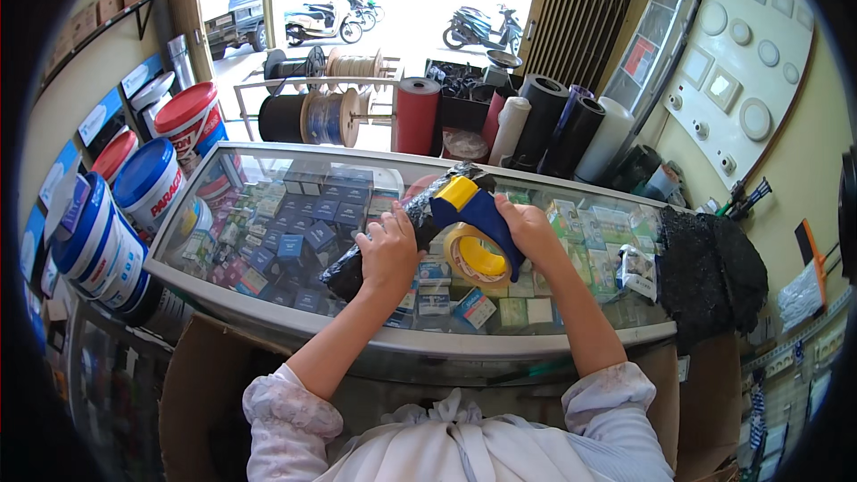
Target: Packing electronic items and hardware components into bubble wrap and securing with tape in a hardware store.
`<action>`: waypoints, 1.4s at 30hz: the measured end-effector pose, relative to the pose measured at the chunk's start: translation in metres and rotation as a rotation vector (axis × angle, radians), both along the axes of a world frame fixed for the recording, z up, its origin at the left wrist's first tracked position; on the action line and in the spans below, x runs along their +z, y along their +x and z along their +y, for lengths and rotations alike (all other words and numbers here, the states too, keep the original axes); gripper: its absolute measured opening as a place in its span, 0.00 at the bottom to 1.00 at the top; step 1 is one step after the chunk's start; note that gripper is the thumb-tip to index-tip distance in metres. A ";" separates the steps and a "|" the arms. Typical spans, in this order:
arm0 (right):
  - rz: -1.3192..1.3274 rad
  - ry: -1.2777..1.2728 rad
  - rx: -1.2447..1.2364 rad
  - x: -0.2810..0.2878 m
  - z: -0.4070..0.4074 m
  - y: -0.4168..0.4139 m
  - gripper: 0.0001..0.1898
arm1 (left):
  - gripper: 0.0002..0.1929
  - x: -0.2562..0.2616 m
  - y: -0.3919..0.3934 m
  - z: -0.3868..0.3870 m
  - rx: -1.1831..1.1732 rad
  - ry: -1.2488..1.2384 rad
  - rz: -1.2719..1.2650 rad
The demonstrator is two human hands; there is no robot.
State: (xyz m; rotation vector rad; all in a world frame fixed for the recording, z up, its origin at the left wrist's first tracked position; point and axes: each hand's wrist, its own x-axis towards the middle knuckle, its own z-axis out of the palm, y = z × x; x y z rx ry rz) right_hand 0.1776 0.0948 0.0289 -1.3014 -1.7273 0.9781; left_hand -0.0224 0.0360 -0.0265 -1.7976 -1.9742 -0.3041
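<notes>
A long parcel in black plastic wrap [348, 269] lies slantwise over the glass-topped display counter [415, 344]. My left hand [390, 251] rests on it and grips its middle, fingers spread over the top. My right hand [529, 231] holds a blue and yellow tape dispenser [492, 214] by its blue body. A roll of tan packing tape [469, 254] is mounted in the dispenser, whose yellow end touches the far part of the parcel. Whether tape is stuck to the plastic there cannot be told.
Crumpled black plastic [710, 268] hangs over the counter's right end, beside a small white packet [637, 272]. Small boxes [323, 232] fill the case under the glass. Paint buckets [150, 184] stand left; upright rolls [535, 117] and cable spools [328, 117] stand beyond. An open cardboard box [201, 395] is below.
</notes>
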 end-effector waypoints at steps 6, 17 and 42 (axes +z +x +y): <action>-0.268 0.138 0.021 0.004 0.000 -0.017 0.32 | 0.46 -0.003 -0.002 0.002 0.008 -0.003 -0.008; -0.690 0.277 0.104 0.024 0.024 -0.046 0.32 | 0.50 0.008 -0.018 0.001 -0.156 0.028 -0.316; 0.279 -0.369 0.168 -0.002 -0.033 -0.001 0.31 | 0.33 0.023 -0.052 0.015 -0.362 -0.147 -0.605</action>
